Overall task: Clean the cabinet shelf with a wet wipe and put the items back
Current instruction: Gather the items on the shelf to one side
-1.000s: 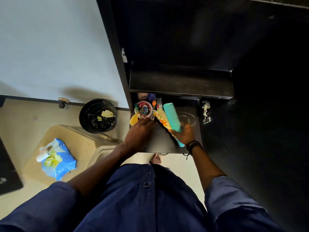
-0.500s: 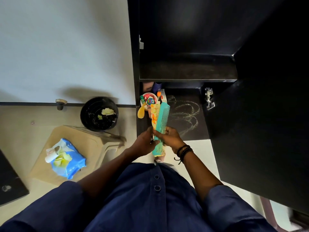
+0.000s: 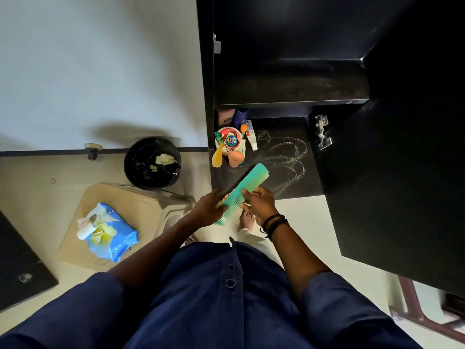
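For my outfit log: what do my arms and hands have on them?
No gloves on the left hand or right hand. Dark navy sleeves end near the elbows, forearms uncovered. Black bracelets, one beaded, circle the right wrist; the left wrist is bare.

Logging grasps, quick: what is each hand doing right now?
Left hand: grips the lower end of the teal comb, with a colourful packet under it.
Right hand: holds the same comb at its middle.

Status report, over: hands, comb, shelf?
Left hand, right hand both grip teal comb, over shelf front edge. Shelf shows smeared swirl marks. Small items crowd its left.
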The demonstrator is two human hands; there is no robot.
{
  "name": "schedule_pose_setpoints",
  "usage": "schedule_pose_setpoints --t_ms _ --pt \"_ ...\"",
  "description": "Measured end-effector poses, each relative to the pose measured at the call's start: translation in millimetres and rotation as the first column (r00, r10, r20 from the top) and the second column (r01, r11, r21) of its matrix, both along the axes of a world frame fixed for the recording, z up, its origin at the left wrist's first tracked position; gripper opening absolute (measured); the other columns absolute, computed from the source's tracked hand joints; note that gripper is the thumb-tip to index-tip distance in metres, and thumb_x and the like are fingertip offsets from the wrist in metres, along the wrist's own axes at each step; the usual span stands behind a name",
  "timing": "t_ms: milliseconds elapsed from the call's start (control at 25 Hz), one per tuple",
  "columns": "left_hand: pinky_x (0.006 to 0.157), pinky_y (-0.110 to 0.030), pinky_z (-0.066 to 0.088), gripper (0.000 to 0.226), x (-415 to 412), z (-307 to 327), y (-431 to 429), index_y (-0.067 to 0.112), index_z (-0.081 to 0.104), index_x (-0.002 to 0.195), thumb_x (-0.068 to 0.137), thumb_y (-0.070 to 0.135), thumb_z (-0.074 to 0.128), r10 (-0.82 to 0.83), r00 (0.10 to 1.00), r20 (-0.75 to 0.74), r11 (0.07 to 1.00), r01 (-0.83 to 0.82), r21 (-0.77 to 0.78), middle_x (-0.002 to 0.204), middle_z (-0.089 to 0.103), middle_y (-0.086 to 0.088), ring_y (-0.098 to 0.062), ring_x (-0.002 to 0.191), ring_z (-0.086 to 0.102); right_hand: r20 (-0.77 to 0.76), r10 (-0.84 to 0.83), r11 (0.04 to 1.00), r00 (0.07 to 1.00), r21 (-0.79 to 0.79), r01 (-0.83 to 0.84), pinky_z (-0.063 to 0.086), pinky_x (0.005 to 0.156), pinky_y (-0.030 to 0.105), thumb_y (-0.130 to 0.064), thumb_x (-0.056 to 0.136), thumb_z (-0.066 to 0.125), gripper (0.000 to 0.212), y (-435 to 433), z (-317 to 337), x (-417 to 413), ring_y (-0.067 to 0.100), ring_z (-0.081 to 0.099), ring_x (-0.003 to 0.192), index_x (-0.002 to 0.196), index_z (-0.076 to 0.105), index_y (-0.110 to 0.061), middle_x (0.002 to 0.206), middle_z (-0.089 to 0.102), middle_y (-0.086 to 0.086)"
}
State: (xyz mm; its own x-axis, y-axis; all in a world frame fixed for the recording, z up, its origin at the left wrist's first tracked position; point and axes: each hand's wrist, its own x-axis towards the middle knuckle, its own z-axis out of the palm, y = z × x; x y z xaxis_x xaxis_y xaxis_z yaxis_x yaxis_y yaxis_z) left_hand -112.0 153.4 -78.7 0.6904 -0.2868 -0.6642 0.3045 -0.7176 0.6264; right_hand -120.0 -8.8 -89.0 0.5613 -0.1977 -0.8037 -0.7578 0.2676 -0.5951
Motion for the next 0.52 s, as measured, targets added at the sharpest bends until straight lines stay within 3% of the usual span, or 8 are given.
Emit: schedule_pose_setpoints --t_ms 200,360,520 --pt "0.087 -0.04 0.056 0.048 4 -17 36 0.01 0.042 0.137 0.093 0.024 0.055 0.169 0.984 -0.06 0.977 -0.159 0.14 0.129 0.056 -0.011 -0.026 0.113 0.057 -0.07 -0.147 0.989 0.987 0.022 0.149 0.057 0.078 0.039 -0.002 0.089 0.06 0.017 13 -19 26 0.028 0.065 0.096 0.106 0.056 -0.005 0.107 0.064 0.015" --pt "0.088 -0.043 0.055 0.037 4 -20 48 0.01 0.049 0.127 0.093 0.02 0.057 0.221 0.972 -0.075 0.971 -0.212 0.112 0.124 0.057 -0.006 -0.023 0.111 0.057 -0.085 -0.233 0.969 0.969 0.065 0.239 0.055 0.077 0.039 0.004 0.089 0.056 0.025 22 -31 46 0.029 0.063 0.097 0.113 0.054 0.001 0.108 0.061 0.017" --pt "0.093 -0.045 0.053 0.043 -1 -22 49 0.013 0.046 0.133 0.093 0.025 0.056 0.23 0.969 -0.088 0.972 -0.225 0.065 0.13 0.054 -0.006 -0.022 0.117 0.055 -0.036 -0.228 0.971 0.973 0.069 0.23 0.053 0.085 0.038 0.006 0.09 0.052 0.027 25 -40 60 0.024 0.06 0.093 0.117 0.054 0.002 0.1 0.06 0.012"
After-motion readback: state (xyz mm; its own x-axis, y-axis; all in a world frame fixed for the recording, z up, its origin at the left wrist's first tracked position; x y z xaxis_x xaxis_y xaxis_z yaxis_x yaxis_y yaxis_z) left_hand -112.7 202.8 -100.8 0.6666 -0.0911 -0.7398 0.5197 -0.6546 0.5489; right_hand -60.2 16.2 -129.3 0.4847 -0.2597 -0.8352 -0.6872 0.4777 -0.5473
